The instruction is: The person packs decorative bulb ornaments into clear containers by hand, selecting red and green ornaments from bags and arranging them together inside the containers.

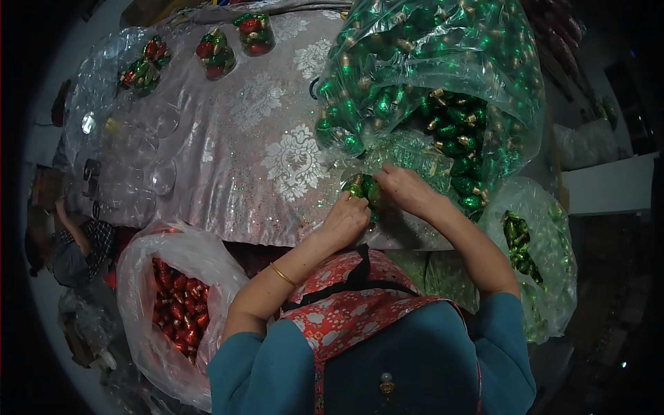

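Toward the near edge of the surface (232,162), green ornaments (372,191) lie just beyond the left hand (347,218) and left of the right hand (408,191), both curled in toward them, though whether either grip clasps one I cannot tell.

My sleeves (499,335): teal
My apron (346,325): red, white flowers
My bracelet (282,273): gold
Tablecloth (238,162): greyish pink, white floral motifs
Upper-right ornaments (456,130): glittery green
Lower-left ornaments (181,308): red
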### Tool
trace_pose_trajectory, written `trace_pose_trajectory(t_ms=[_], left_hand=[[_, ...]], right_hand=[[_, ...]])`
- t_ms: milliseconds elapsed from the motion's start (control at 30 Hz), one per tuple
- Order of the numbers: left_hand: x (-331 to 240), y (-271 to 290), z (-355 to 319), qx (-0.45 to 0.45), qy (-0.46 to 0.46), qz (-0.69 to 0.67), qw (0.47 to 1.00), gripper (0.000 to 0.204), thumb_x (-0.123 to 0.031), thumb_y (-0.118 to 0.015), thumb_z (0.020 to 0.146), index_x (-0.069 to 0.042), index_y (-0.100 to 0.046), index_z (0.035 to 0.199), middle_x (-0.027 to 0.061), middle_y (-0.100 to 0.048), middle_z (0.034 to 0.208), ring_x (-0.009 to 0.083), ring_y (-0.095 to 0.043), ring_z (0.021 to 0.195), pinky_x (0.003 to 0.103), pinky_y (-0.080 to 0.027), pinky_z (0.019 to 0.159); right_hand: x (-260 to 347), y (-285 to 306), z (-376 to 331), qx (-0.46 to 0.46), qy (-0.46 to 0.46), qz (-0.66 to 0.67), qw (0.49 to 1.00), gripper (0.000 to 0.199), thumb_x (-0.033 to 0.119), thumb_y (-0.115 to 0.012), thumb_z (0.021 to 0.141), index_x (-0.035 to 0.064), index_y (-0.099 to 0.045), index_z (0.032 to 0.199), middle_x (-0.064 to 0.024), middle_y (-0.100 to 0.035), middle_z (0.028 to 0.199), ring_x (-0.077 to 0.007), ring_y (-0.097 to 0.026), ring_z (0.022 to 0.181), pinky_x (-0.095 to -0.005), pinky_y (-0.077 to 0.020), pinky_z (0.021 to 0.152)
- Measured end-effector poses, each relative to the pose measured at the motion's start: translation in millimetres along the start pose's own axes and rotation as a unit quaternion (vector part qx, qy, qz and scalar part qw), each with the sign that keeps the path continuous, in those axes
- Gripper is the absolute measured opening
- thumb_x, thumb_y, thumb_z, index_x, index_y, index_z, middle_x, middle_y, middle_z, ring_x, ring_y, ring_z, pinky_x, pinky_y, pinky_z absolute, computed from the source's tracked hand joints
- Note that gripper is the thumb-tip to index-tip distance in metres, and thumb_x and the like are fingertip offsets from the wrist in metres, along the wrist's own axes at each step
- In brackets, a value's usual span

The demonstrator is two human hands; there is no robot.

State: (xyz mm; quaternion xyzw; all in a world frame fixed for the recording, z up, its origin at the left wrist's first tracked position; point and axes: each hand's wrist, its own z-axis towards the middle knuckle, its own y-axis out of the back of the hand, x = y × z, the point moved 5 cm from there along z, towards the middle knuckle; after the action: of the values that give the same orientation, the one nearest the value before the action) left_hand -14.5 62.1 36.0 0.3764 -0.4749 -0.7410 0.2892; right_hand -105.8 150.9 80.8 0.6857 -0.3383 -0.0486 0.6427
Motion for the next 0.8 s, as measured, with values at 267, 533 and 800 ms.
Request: trace_pose_trajectory(t_ms=[267,533,800], left_hand=[[-0.3,-1.0,12.6,0.008,-0.012,0.026,1.0,0.009,-0.011,-0.054,0.072,-0.008,-0.061,0.068,0.0058,-0.056,0.074,0.02,-0.056,0.078,0.034,-0.039,0.073],[5.9,-2.2,0.5,-0.002,0.041,0.005,0.999,0.007,-0.012,-0.054,0.074,-0.008,-0.059,0.07,0.0061,-0.054,0.075,0.021,-0.056,0.078,0.035,-0.039,0.075],[-10.1,59.4,-34.9,-0.206,0.066,-0.053,0.975,0.019,-0.014,-0.062,0.074,-0.003,-0.062,0.09,0.0163,-0.059,0.101,0.0312,-0.051,0.112,0.049,-0.031,0.106]], right_hand=[[-16.3,-23.0,12.7,-0.026,-0.057,-0.123,0.99,0.008,0.008,-0.052,0.078,0.0011,-0.057,0.081,-0.0141,-0.055,0.083,-0.0332,-0.062,0.073,-0.0385,-0.0528,0.063],[-3.6,-57.1,3.6,-0.063,0.036,-0.121,0.99,0.008,0.005,-0.049,0.079,-0.0006,-0.051,0.083,-0.0196,-0.049,0.091,-0.0338,-0.057,0.081,-0.0419,-0.0504,0.065],[-19.0,-57.2,-0.2,0.004,0.072,-0.131,0.989,0.018,-0.001,-0.053,0.076,-0.0017,-0.046,0.093,-0.0217,-0.045,0.096,-0.0412,-0.052,0.085,-0.0463,-0.0472,0.068]])
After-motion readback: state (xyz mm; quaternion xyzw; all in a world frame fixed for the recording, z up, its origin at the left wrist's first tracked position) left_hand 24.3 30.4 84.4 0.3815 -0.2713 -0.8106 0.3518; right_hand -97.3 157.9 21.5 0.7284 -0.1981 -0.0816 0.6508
